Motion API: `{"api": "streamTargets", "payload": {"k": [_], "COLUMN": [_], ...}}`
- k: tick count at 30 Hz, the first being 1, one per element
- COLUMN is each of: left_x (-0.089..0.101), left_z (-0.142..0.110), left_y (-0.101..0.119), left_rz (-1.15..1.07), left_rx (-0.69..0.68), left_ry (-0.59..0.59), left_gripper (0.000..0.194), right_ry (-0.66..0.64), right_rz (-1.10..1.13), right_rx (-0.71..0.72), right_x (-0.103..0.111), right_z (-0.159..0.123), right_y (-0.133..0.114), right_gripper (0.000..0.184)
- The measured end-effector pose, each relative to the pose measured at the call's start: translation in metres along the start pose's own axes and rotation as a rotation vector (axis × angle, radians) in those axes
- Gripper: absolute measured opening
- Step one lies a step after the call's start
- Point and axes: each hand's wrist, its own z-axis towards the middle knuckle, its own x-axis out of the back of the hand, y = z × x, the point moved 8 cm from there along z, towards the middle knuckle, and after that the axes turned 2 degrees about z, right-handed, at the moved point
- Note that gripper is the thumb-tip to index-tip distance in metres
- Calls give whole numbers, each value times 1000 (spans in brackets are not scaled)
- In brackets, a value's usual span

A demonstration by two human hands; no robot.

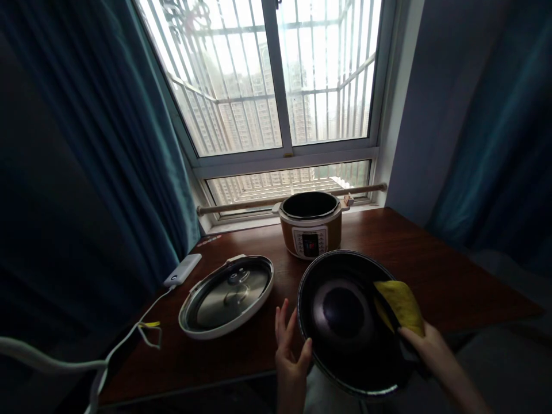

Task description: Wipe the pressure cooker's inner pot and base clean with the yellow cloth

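A round black pan [342,368] is tilted over the table's front edge, with a lighter ring around its dark centre. Beside its left rim is my left hand [292,353], fingers spread and thumb apparently touching the rim. My right hand [425,345] is closed on a yellow cloth [403,302] at the pan's right side. A dark handle-like strip runs near those fingers; whether they grip it too, I cannot tell. Behind the pan stands a lidless electric cooker [293,238], brown and white with a front control panel. A glass lid [224,296] with a white rim lies to the left.
The wooden table [379,236] sits under a barred window. A white power bank [185,269] with a white cable [144,315] rests at its left edge. Along the window sill runs a rod [245,205]. Blue curtains [142,144] hang on both sides.
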Motion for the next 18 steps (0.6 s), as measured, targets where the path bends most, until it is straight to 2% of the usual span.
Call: {"api": "streamTargets", "payload": {"k": [4,6,12,15,18], "left_x": [1,1,3,4,5], "left_z": [-5,-7,-13,-17,-22], "left_y": [6,9,13,10,8], "left_rz": [28,36,79,82,75], "left_rx": [3,22,41,38,40], "left_ry": [-17,-27,-40,-49,-53], "left_gripper": [43,43,43,44,45], "right_ry": [-37,-17,5,-25,-58], "right_rz": [-420,-508,-489,-373,-283], "right_rx": [-45,-47,-80,-69,-32], "right_x": [11,15,18,17,15], "right_z": [2,-2,-18,-20,-18], "right_y": [2,-2,-16,-15,-10], "right_gripper": [31,29,24,22,28]}}
